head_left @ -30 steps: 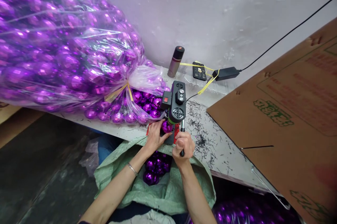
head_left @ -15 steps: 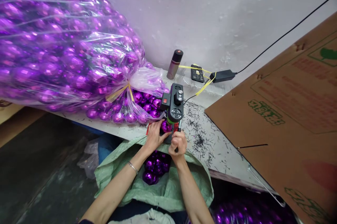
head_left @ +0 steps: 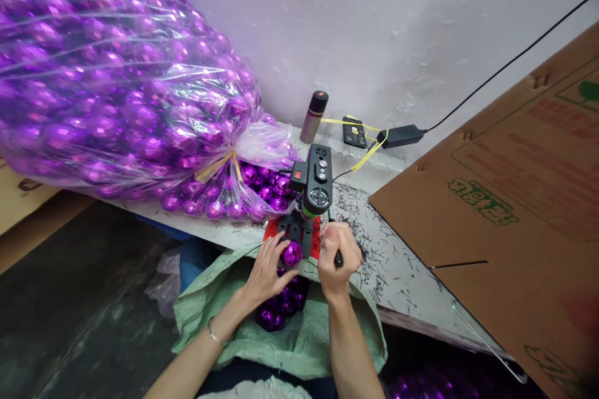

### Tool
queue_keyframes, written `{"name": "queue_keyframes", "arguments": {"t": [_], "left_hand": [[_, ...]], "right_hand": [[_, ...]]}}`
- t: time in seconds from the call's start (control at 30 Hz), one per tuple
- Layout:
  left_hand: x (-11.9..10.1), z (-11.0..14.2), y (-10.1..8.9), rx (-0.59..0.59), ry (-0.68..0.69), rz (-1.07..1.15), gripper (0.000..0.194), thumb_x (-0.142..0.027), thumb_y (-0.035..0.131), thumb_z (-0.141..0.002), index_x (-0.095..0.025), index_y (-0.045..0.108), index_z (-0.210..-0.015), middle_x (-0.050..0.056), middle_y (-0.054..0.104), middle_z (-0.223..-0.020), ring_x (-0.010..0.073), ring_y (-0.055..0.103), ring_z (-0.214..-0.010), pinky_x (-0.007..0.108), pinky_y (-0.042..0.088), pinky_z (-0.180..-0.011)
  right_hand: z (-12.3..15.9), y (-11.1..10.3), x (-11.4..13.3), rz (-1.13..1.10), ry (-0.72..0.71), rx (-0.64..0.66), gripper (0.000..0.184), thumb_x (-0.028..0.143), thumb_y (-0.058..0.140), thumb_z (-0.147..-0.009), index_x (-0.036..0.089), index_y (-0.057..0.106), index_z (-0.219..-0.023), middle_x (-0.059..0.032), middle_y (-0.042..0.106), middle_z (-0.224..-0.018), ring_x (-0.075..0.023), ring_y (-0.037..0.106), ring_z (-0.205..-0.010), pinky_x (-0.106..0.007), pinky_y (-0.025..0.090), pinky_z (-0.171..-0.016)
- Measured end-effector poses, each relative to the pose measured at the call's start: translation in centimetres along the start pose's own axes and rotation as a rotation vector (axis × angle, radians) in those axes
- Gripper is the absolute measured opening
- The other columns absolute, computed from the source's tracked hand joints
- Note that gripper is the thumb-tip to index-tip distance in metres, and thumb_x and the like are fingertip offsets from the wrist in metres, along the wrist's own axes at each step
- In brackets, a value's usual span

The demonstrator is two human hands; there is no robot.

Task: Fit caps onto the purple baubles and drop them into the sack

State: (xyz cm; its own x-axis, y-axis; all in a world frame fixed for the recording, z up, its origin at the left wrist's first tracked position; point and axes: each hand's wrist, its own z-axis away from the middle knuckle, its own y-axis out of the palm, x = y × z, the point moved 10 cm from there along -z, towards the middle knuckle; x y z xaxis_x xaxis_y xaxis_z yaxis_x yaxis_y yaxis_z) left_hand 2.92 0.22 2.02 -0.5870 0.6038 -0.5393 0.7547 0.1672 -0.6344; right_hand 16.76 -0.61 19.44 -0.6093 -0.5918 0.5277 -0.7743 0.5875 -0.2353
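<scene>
My left hand (head_left: 267, 269) holds a shiny purple faceted ball (head_left: 291, 253) in its fingertips, just in front of the black base plate (head_left: 296, 231) of a small black bench machine (head_left: 316, 180). My right hand (head_left: 335, 252) is closed round the machine's black lever handle (head_left: 337, 256), to the right of the base. Below both hands a green woven sack (head_left: 299, 339) lies open with several purple balls (head_left: 276, 308) inside.
A huge clear plastic bag of purple balls (head_left: 112, 87) fills the left of the white bench (head_left: 393, 274). Black shavings litter the bench. A flask (head_left: 314, 116), a phone (head_left: 354, 132) and a power adapter (head_left: 400, 135) stand by the wall. A cardboard sheet (head_left: 515, 199) leans at right.
My left hand has drawn the purple ball back from under the machine toward the sack. My right hand on the lever has shifted slightly right and down.
</scene>
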Motion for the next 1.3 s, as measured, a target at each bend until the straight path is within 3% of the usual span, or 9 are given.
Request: {"name": "queue_keyframes", "arguments": {"t": [0.1,0.23,0.33,0.43,0.6,0.83,1.03,1.17,1.3], "left_hand": [[-0.9,0.4,-2.2,-0.015,0.067,-0.035,0.078,-0.059,0.060,-0.094,-0.015,0.036,-0.154,0.025,0.052,-0.151,0.0358,0.055,-0.137,0.050,0.049,-0.105],[1.3,-5.9,-4.7,-0.094,-0.020,-0.155,0.038,-0.029,0.046,-0.104,-0.020,0.058,-0.138,0.017,0.068,-0.134,0.0294,0.062,-0.125,0.046,0.046,-0.106],[4.5,-11.4,-3.5,0.050,-0.159,-0.315,0.030,-0.033,0.051,-0.101,-0.014,0.069,-0.117,0.018,0.074,-0.108,0.0324,0.067,-0.107,0.046,0.050,-0.094],[6.7,-13.6,-1.2,0.242,-0.231,-0.419,0.037,-0.044,0.067,-0.091,-0.011,0.070,-0.106,0.018,0.071,-0.090,0.0350,0.068,-0.095,0.043,0.051,-0.085],[7.1,-12.7,-0.7,0.278,-0.231,-0.269,0.054,-0.038,0.073,-0.086,-0.012,0.060,-0.131,0.017,0.070,-0.112,0.0339,0.069,-0.103,0.045,0.053,-0.093],[6.7,-7.4,-7.0,-0.110,-0.413,0.406,0.063,-0.052,0.065,-0.090,-0.020,0.052,-0.143,0.013,0.060,-0.141,0.0287,0.061,-0.128,0.042,0.051,-0.108],[6.6,-3.1,-1.1,-0.023,-0.647,0.817,0.070,-0.062,0.062,-0.090,-0.019,0.047,-0.143,0.015,0.071,-0.125,0.0258,0.073,-0.105,0.038,0.062,-0.085],[7.0,-3.7,0.8,-0.042,-0.612,0.610,0.068,-0.059,0.069,-0.087,-0.018,0.052,-0.138,0.015,0.071,-0.129,0.0282,0.070,-0.118,0.045,0.055,-0.104],[5.5,-5.5,0.8,0.024,-0.414,0.278,0.060,-0.051,0.074,-0.086,-0.019,0.059,-0.135,0.015,0.068,-0.135,0.0333,0.064,-0.128,0.050,0.049,-0.109]], "right_hand": [[1.3,0.4,-0.2,0.008,-0.031,0.004,0.028,0.008,0.044,-0.098,0.022,0.051,-0.074,0.0011,0.055,-0.069,-0.0131,0.054,-0.065,-0.028,0.043,-0.062],[2.1,0.4,-0.5,0.012,-0.038,-0.015,0.028,0.010,0.043,-0.098,0.023,0.054,-0.075,-0.0004,0.058,-0.070,-0.0145,0.056,-0.065,-0.029,0.045,-0.062],[2.2,0.5,-0.7,0.023,-0.038,-0.003,0.028,0.011,0.043,-0.098,0.023,0.055,-0.075,-0.0007,0.059,-0.070,-0.0148,0.057,-0.065,-0.030,0.045,-0.062],[2.3,0.6,-0.9,0.035,-0.029,0.005,0.027,0.012,0.043,-0.098,0.023,0.054,-0.075,-0.0005,0.059,-0.070,-0.0146,0.057,-0.065,-0.030,0.045,-0.063],[2.1,0.4,-0.5,0.041,-0.062,-0.014,0.029,0.012,0.043,-0.099,0.023,0.050,-0.072,-0.0002,0.057,-0.069,-0.0137,0.056,-0.065,-0.029,0.044,-0.062],[0.4,0.2,0.0,0.042,-0.028,0.006,0.030,0.015,0.044,-0.101,0.022,0.050,-0.072,0.0005,0.056,-0.068,-0.0125,0.055,-0.063,-0.028,0.043,-0.060],[-1.3,-0.1,-0.3,0.008,0.071,-0.042,0.033,0.019,0.046,-0.102,0.022,0.047,-0.069,0.0026,0.049,-0.064,-0.0112,0.050,-0.061,-0.029,0.039,-0.060],[-2.0,-0.1,0.1,0.009,0.061,-0.033,0.034,0.019,0.046,-0.102,0.022,0.047,-0.069,0.0030,0.048,-0.063,-0.0110,0.049,-0.060,-0.028,0.039,-0.059],[-1.9,-0.2,0.2,-0.007,0.043,-0.026,0.032,0.016,0.048,-0.101,0.022,0.047,-0.069,0.0033,0.049,-0.064,-0.0108,0.049,-0.060,-0.027,0.038,-0.059]]}}
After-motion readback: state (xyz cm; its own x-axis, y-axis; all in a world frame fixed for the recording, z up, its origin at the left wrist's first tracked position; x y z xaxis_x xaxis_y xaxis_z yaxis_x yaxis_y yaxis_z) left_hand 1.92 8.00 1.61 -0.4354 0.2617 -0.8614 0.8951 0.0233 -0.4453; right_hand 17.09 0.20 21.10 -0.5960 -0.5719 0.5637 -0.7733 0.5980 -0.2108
